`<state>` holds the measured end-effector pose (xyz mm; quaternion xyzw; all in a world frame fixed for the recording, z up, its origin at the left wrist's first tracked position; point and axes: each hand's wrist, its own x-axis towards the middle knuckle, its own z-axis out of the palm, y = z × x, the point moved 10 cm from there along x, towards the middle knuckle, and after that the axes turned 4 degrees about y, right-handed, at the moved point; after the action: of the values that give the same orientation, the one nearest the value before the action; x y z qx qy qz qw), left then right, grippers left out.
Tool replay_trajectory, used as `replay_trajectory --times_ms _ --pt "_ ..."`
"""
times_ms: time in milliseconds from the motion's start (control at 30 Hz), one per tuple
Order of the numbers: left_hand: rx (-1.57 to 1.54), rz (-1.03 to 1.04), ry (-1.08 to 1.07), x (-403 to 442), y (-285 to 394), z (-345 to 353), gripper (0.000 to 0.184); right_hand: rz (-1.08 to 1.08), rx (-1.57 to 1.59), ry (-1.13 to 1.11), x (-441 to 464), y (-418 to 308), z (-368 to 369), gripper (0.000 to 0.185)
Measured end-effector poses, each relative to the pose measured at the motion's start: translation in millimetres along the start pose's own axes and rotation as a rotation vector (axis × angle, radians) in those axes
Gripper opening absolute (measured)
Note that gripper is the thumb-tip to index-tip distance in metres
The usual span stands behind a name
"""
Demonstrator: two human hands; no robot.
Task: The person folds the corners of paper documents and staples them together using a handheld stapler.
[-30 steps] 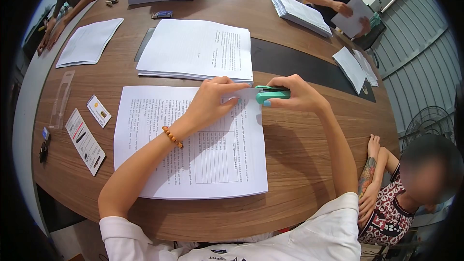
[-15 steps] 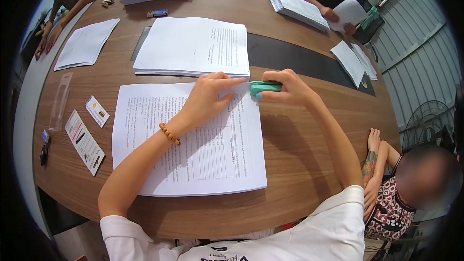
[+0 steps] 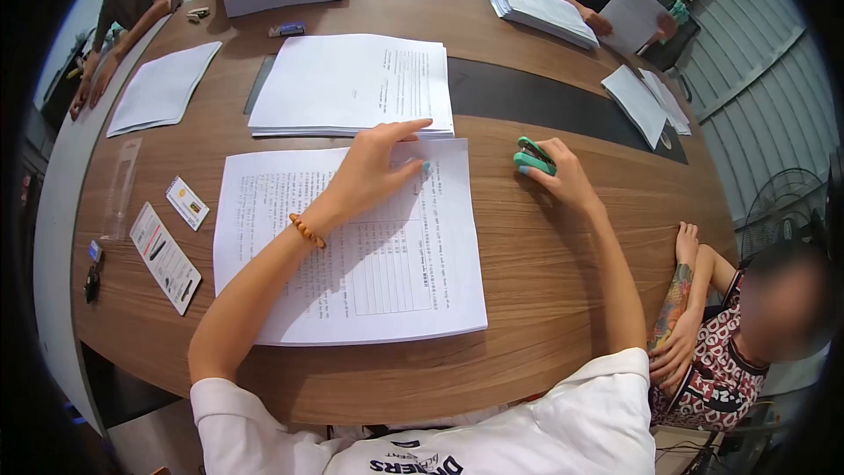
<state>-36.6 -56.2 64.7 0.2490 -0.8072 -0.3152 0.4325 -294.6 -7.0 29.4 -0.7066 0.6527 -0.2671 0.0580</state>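
Note:
In front of me lies a stack of printed paper (image 3: 396,273), with lines of text and a table on its top sheet. My left hand (image 3: 380,167) rests on its far right part, fingers apart, index finger stretched toward the right. Just beyond, a second paper stack (image 3: 325,79) lies close to the first. To the right of the near stack, my right hand (image 3: 567,178) grips a green stapler (image 3: 533,158) over the wooden tabletop. The stapler's jaws are apart and no paper shows between them.
Left are a printed card (image 3: 165,255), a small calendar-like card (image 3: 187,202) and a clear plastic strip (image 3: 121,189). A blue box (image 3: 287,30) lies at the back. More paper stacks (image 3: 541,13) stand near other people. A person (image 3: 703,343) sits at right, arms on the table.
My right hand has drawn the stapler away from the near stack's far right corner, toward the right. The stapler's jaws now show apart. My left hand stays on the paper, its thumb and index finger wider.

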Motion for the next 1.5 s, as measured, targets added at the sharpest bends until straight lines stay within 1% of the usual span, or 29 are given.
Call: replay_trajectory --times_ms 33,67,100,133,167,200,233,300,367,433,500,567,600,633,700,733,767,800,833,867,900,933,967,1033,1067,1133,1500 --pt "-0.001 -0.154 -0.070 3.0 -7.5 -4.0 0.039 -0.004 0.013 0.010 -5.3 -0.3 4.8 0.041" --pt "0.001 -0.307 -0.137 3.9 -17.5 -7.5 0.037 -0.055 -0.015 0.115 -10.9 -5.3 -0.2 0.040" --pt "0.021 -0.302 -0.140 9.7 -18.2 -17.7 0.037 -0.103 -0.043 0.223 -16.5 -10.5 -5.7 0.039" --pt "0.063 -0.319 -0.266 11.4 -24.1 -20.1 0.033 -0.106 -0.028 0.279 -19.8 -14.6 -9.1 0.040" --pt "0.106 -0.339 -0.392 10.7 -31.2 -23.8 0.030 -0.107 -0.013 0.290 -20.3 -16.3 -9.5 0.040" --pt "0.156 -0.318 -0.467 9.4 -42.1 -30.2 0.028 -0.102 -0.015 0.282 -20.0 -15.6 -9.3 0.039" --pt "0.240 -0.404 -0.592 2.4 -44.6 -35.2 0.020 -0.096 -0.017 0.274 -20.2 -14.3 -8.2 0.039" --pt "0.102 -0.283 -0.522 8.4 -39.0 -57.3 0.022 -0.104 -0.021 0.285 -20.4 -12.7 -8.3 0.039" --pt "0.199 -0.276 -0.508 31.0 -26.4 -86.1 0.017 -0.111 -0.034 0.296 -19.9 -12.8 -9.4 0.040" --pt "0.435 -0.085 -0.291 73.7 7.9 -126.0 0.012 -0.072 -0.034 0.278 -20.0 -9.4 -7.9 0.040" --pt "0.609 0.196 -0.021 109.3 50.3 -164.3 0.009 -0.074 -0.028 0.289 -21.0 -11.0 -9.4 0.040" --pt "0.729 0.352 0.260 129.0 100.8 -181.9 0.010 -0.075 -0.024 0.295 -21.8 -10.1 -9.8 0.041" --pt "0.724 0.450 0.302 135.0 109.4 -182.9 0.010 -0.083 -0.034 0.304 -21.7 -9.0 -9.4 0.041" --pt "0.722 0.452 0.299 136.9 107.6 -177.7 0.010 -0.091 -0.045 0.313 -22.0 -8.8 -9.5 0.041" --pt "0.935 0.791 0.282 122.3 117.4 -135.2 0.014 -0.084 -0.039 0.316 -22.1 -10.1 -10.3 0.042" --pt "0.933 0.749 0.320 112.5 109.6 -118.8 0.021 -0.080 -0.034 0.314 -22.4 -10.6 -10.5 0.042" --pt "0.961 0.821 0.209 104.3 95.0 -96.0 0.022 -0.078 -0.032 0.313 -22.5 -10.7 -10.3 0.042" --pt "0.810 0.618 0.159 100.9 57.0 -88.9 0.021 -0.077 -0.027 0.317 -22.1 -10.4 -10.6 0.042" --pt "0.840 0.696 0.132 84.5 38.2 -72.4 0.021 -0.075 -0.021 0.321 -22.1 -10.0 -10.5 0.042" --pt "0.784 0.430 -0.071 79.1 -7.7 -58.2 0.022 -0.074 -0.016 0.324 -22.1 -9.9 -10.5 0.042" --pt "0.872 0.309 -0.241 67.3 -42.3 -39.5 0.023 -0.078 -0.011 0.326 -22.1 -10.0 -10.8 0.041" --pt "0.840 0.302 -0.327 53.7 -63.7 -27.9 0.023 -0.081 -0.006 0.327 -22.1 -10.2 -10.7 0.041" --pt "0.781 0.179 -0.451 43.8 -81.7 -20.0 0.025 -0.080 -0.002 0.328 -21.9 -10.2 -10.4 0.041" --pt "0.683 0.229 -0.380 42.1 -74.2 -21.7 0.027 -0.079 -0.002 0.331 -21.9 -9.7 -10.7 0.041" --pt "0.682 0.228 -0.382 43.6 -71.7 -22.1 0.027 -0.077 -0.001 0.329 -21.9 -9.2 -10.6 0.041" --pt "0.701 0.139 -0.483 44.9 -78.1 -19.1 0.027 -0.080 0.001 0.340 -21.8 -9.2 -11.5 0.041" --pt "0.716 0.188 -0.490 40.7 -69.2 -13.8 0.024 -0.081 -0.004 0.352 -22.0 -9.4 -12.3 0.041"
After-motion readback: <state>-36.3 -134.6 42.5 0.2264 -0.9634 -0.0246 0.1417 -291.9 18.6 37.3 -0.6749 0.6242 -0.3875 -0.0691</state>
